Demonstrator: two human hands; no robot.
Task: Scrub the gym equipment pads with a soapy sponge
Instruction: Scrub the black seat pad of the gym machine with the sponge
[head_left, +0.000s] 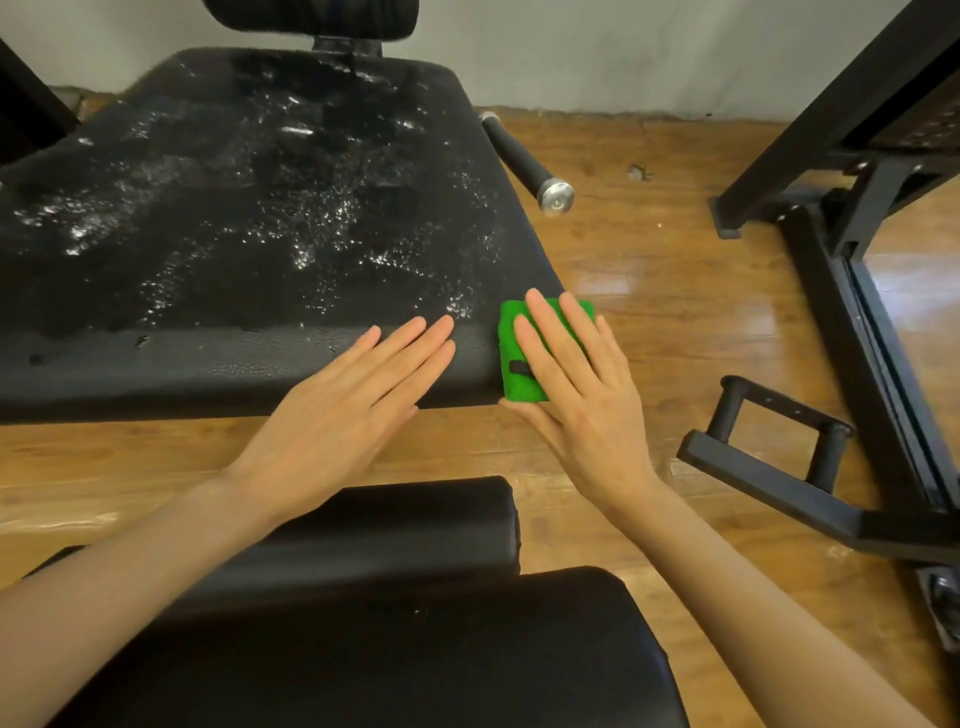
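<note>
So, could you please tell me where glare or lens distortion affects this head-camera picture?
Head view: glare sparkles off the wet suds on the large pad and patches of wooden floor; wide-angle bending curves the frame at right; the sponge under the right hand stays sharp.

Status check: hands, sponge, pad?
Right hand flat on green sponge at pad's near right corner. Left hand flat on pad. Pad top sudsy. Nothing blocking.

pad (234, 208): wet black vinyl; sponge (519, 384): fuzzy green; floor (649, 270): glossy wood
</note>
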